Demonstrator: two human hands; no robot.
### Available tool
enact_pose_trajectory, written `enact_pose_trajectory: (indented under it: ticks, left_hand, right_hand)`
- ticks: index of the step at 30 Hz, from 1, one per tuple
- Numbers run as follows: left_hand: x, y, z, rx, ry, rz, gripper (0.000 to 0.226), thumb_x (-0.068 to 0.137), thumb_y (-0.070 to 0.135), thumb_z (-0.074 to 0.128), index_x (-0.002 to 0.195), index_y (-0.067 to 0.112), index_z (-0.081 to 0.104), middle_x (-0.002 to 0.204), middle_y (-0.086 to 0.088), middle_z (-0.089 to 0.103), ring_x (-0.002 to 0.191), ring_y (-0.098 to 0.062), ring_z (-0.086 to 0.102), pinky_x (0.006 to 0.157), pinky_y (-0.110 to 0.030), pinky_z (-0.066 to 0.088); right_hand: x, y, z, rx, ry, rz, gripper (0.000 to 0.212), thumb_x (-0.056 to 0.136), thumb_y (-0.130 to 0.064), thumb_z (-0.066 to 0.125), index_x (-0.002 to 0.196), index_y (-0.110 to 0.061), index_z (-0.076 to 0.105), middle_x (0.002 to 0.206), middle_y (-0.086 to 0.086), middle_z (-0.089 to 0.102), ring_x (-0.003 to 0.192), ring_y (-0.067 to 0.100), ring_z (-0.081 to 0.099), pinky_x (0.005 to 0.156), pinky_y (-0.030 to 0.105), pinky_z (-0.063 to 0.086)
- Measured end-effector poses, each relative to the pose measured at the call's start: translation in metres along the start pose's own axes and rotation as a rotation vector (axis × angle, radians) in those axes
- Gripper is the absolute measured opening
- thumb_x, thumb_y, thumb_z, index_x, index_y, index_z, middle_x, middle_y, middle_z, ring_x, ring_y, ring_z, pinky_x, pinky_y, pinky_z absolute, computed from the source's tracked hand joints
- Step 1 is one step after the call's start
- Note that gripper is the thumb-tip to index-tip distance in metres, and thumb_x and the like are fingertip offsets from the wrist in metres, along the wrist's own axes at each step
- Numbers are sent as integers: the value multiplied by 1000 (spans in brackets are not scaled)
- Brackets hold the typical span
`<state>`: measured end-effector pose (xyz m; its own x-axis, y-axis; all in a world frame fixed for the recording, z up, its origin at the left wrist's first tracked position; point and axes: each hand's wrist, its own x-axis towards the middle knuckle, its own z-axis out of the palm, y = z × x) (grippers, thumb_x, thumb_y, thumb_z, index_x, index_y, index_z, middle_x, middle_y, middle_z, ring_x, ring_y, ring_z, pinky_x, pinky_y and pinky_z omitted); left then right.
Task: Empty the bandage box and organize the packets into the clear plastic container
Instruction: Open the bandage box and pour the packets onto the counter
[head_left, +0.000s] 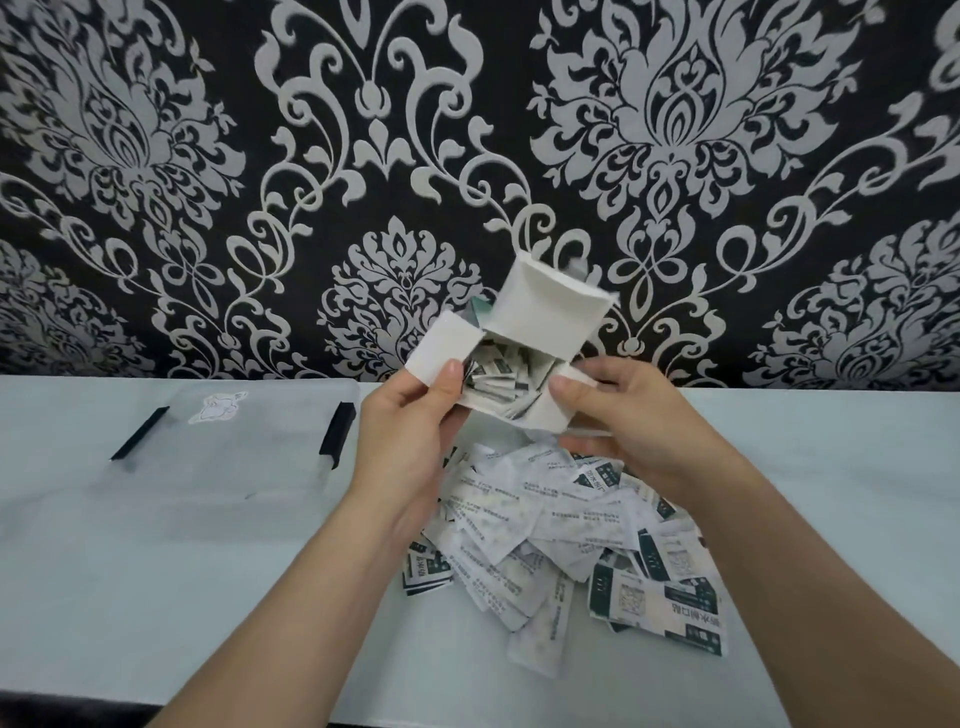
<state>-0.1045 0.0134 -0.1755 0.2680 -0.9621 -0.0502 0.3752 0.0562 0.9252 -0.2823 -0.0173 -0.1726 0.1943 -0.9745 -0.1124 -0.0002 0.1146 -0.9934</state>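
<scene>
Here, in the head view, held aloft over the pale desk (156, 597): bandage box (545, 312), open mouth tipped toward the camera, white flaps (447, 348) splayed outward all round. Visible inside the mouth, a jumble of loose packets (498, 371).

At the box's 8 o'clock, left grip (410, 441), grasping the box, thumb pressed flat on the left flap, fingers curled away behind it. At the box's 4 o'clock, right grip (639, 415), likewise grasping the box, thumb on the lower right flap, fingers curled underneath.

Straight down at 6 o'clock from the box, lying on the desk between the two forearms: heap of packets (545, 525), white and dark green with printed text, overlapping every which way, one larger printed piece at the heap's 4 o'clock edge.

Out at 9 o'clock from the left grip, resting on the desk: clear plastic container (223, 467), fitted with two black latches (337, 434), with a pale sticker (215, 408) on top toward its far edge.

Behind the desk, at 12 o'clock: black-and-silver damask wallpaper (311, 156).
</scene>
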Motion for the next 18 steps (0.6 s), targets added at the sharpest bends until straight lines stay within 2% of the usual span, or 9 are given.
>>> enact_pose_trajectory:
  ticks: [2,5,8,10,12,13,15,16,18]
  left_hand:
    - [1,1,-7,42,-31,-58,19,92,-1,56,108,2,67,108,-14,72,101,-25,69,91,-35,53]
    - [1,3,-18,249,-55,-78,19,87,-4,62,99,8,69,99,-8,75,97,-24,70,89,-35,54]
    - [3,0,-24,696,-54,69,21,81,6,73,87,26,72,84,8,74,76,-9,69,72,-26,52]
    - [3,-4,-26,928,-73,226,21,80,7,73,79,28,71,85,13,71,73,-5,63,64,-17,46]
    - [6,-9,-28,1093,-114,446,19,80,2,71,79,21,72,92,13,70,81,-3,60,69,-9,44]
    - [8,-11,-30,1143,-132,550,18,79,0,71,79,18,73,91,11,71,83,-4,60,72,-10,44]
    - [12,-13,-33,1235,-152,699,17,75,-2,72,76,15,71,85,8,70,80,-10,60,73,-24,50]
    - [13,-13,-34,1280,-141,764,17,74,-2,73,75,15,70,81,7,69,78,-13,59,69,-31,51]
    - [14,-12,-32,1351,-99,875,16,71,-2,75,73,13,70,76,4,66,73,-17,53,59,-31,47]
  right_hand:
    - [-1,0,0,-264,24,-97,8,85,-11,69,94,-11,69,84,4,73,75,15,67,70,31,54]
    - [0,1,2,-517,86,-209,6,80,-7,68,84,-4,66,71,13,65,56,13,51,56,29,42]
    - [-1,2,1,-682,82,-279,8,80,-3,67,76,-4,60,61,1,54,49,10,43,46,22,37]
    - [-1,2,1,-719,78,-300,13,80,3,68,73,-5,61,66,1,61,50,11,50,43,16,39]
    - [1,5,0,-645,53,-282,17,83,4,69,70,-4,62,78,8,71,61,17,67,52,20,53]
    - [2,7,-2,-595,44,-259,19,83,3,69,68,-5,61,81,11,73,68,24,71,60,31,60]
    - [1,9,-4,-509,39,-219,19,83,2,71,68,-4,62,78,13,74,73,34,72,68,49,60]
    - [1,10,-5,-505,41,-231,18,81,1,74,68,-4,63,75,12,74,72,36,71,69,52,59]
    - [-2,12,-4,-534,51,-279,18,77,1,77,66,-5,64,72,6,72,67,27,70,71,46,59]
